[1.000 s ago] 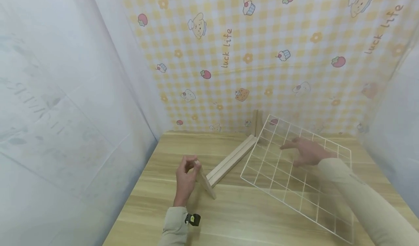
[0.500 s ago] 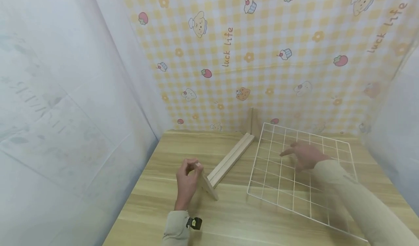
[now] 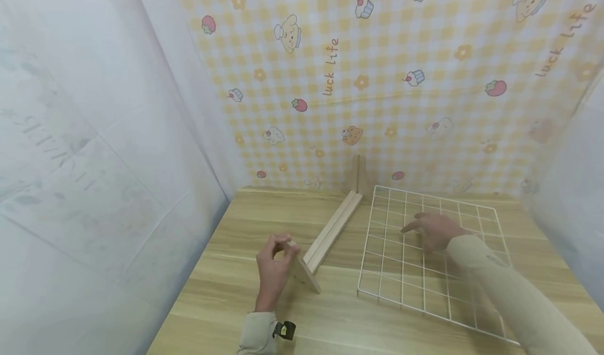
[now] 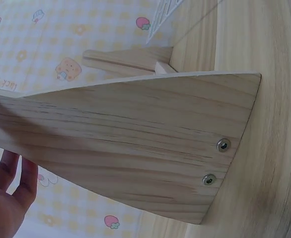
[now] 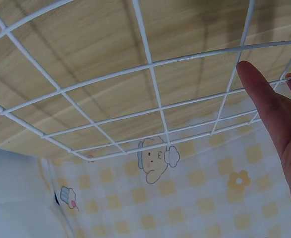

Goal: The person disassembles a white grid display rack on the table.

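Observation:
My left hand (image 3: pixel 273 271) pinches the top end of the near wooden side piece (image 3: pixel 309 277) of a small stand. A long grooved rail (image 3: pixel 332 232) joins it to a far upright (image 3: pixel 358 174). In the left wrist view, the side piece (image 4: pixel 135 134) fills the middle, with two bolts near its foot and the fingers (image 4: pixel 28 186) at its narrow end. To the right, my right hand (image 3: pixel 436 232) holds a white wire grid (image 3: pixel 403 260), one finger pointing left. In the right wrist view a finger (image 5: pixel 264 94) lies against the wires; some fingers are hidden.
Everything is over a wood-grain table (image 3: pixel 226 292). A yellow checked cloth (image 3: pixel 377 103) with cartoon prints hangs behind it, and a pale cloth (image 3: pixel 104 187) hangs at the left. In the right wrist view, wire shadows fall on the tabletop.
The grid has tipped flatter and come lower, its left corner dropping toward the front. My left hand and the stand's near end have shifted slightly right and toward me; the far upright has swung left.

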A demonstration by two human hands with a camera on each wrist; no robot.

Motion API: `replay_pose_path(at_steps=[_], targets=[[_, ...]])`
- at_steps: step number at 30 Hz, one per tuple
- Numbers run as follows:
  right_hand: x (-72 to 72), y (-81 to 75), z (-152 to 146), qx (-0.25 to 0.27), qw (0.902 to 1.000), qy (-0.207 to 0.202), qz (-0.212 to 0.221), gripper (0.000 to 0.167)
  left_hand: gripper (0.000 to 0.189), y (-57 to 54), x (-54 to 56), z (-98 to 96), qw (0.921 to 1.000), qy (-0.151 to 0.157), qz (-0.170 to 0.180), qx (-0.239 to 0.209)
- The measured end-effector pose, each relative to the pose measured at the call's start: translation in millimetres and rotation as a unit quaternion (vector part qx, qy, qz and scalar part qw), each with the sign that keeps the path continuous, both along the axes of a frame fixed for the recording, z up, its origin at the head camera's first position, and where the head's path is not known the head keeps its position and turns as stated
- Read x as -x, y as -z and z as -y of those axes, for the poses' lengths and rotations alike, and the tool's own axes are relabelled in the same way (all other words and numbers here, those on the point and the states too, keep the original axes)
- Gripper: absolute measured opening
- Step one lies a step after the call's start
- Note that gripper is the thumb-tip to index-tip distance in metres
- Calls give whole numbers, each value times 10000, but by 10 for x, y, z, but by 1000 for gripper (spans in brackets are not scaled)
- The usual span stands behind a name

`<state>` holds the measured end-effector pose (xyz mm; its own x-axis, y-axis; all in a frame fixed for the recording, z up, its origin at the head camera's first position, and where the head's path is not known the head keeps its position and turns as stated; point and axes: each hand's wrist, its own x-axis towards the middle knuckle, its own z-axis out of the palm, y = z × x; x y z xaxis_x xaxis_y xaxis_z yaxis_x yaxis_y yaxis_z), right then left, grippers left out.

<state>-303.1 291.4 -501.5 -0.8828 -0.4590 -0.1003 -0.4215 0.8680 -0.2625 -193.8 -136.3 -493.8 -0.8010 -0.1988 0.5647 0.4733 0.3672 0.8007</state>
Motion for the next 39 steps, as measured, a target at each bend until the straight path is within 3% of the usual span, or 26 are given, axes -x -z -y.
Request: replay_pose_path(at_steps=[14,26,33,39], targets=[[21,174,33,-101,9993,-302,-208,74,27,-2,-84,-198,9996,-179,-141,150],[102,237,64,-365,9990,-255,22,78,28,42,-148,-361,9990,-76,-435,-96],[138,212,107,-433,9989,-138,100,79,30,52,-194,-463,9971,-169,-730,118],[105,166,204,-438,9987,-51,236,78,30,58,-263,-572,9969,-66,-772,139]])
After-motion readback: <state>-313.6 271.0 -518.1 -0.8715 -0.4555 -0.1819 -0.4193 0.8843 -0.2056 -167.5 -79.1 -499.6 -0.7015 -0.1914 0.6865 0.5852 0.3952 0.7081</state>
